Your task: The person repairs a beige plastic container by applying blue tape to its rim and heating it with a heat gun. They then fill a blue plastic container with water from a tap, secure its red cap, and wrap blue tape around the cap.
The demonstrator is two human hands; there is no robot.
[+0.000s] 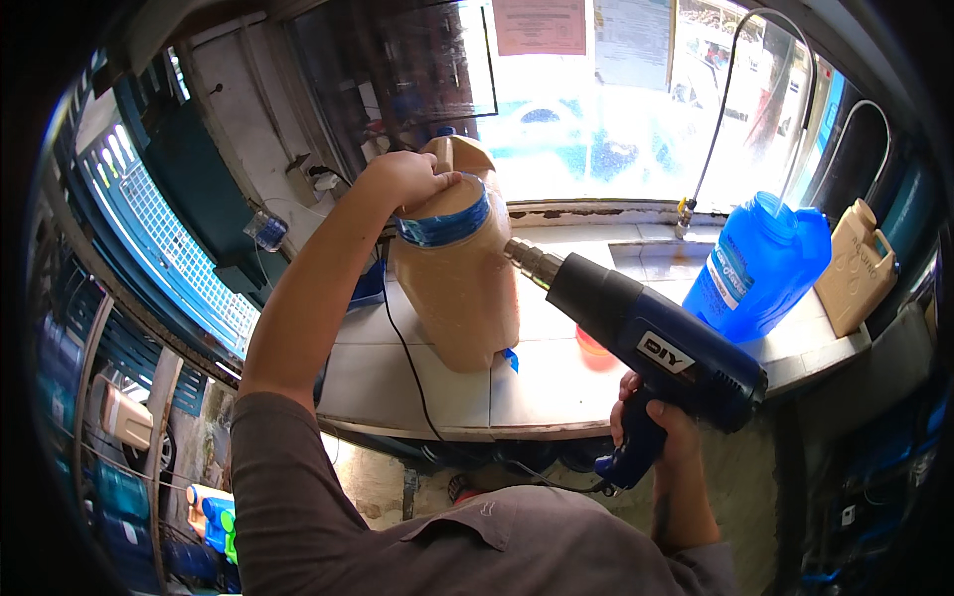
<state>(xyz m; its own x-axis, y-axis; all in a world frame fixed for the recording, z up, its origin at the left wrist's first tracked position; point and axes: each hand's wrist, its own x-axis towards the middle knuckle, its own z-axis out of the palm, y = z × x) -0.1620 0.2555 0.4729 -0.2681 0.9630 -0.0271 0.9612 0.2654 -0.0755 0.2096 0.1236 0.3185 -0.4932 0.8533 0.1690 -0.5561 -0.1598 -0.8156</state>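
Observation:
A large tan plastic jug (pixel 457 303) stands on the white tiled counter (pixel 552 402), leaning slightly in the picture. Around the neck under its wide tan lid runs a shiny blue plastic band (pixel 444 227). My left hand (pixel 405 181) is closed on the jug's handle at the top, with the thumb at the lid's edge; some fingers are hidden. In my right hand (pixel 678 434) is a dark blue and black heat gun (pixel 636 318), gripped by its handle. Its metal nozzle points at the jug's upper side, close to the band and apart from it.
To the right stand a blue jug (pixel 763 268) under a thin curved spout and another tan jug (pixel 857 268). A small valve (pixel 685 214) rises by the window ledge. A red round object (pixel 593 341) sits behind the heat gun. A black cord (pixel 399 343) crosses the counter.

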